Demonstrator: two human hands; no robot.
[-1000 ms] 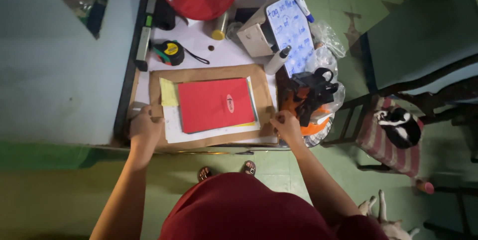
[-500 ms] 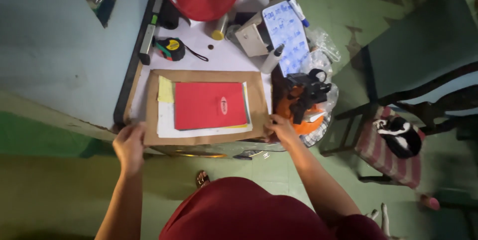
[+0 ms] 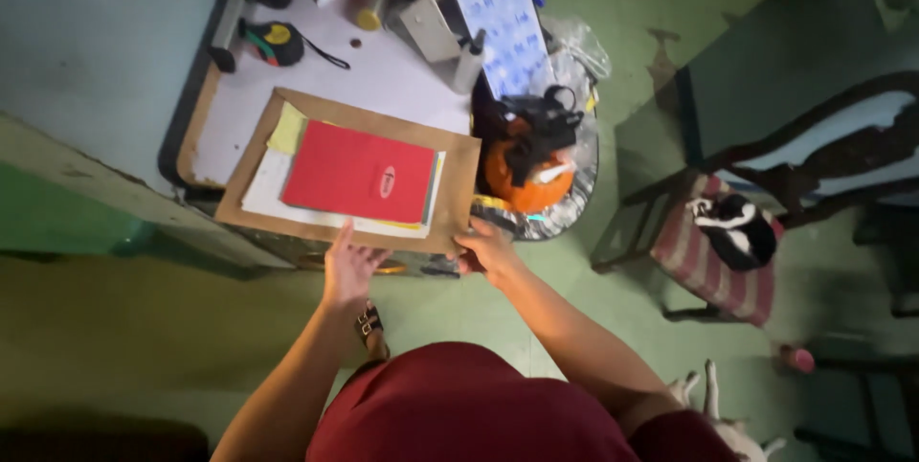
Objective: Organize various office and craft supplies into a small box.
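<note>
- Left hand [image 3: 349,266]: fingers spread flat, under near edge of brown envelope [image 3: 459,184].
- Right hand [image 3: 485,249]: pinching the envelope's near right corner.
- Envelope overhangs desk [image 3: 383,79] front edge, tilted; red booklet [image 3: 359,173], white oval label, on top.

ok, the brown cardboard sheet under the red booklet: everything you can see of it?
The brown cardboard sheet is flat, rectangular and plain, skewed on the white table with its near edge overhanging. It carries a stack of white and yellow papers topped by a red booklet. The left hand touches its near edge from below; the right hand has a grip on its near right corner.
</note>
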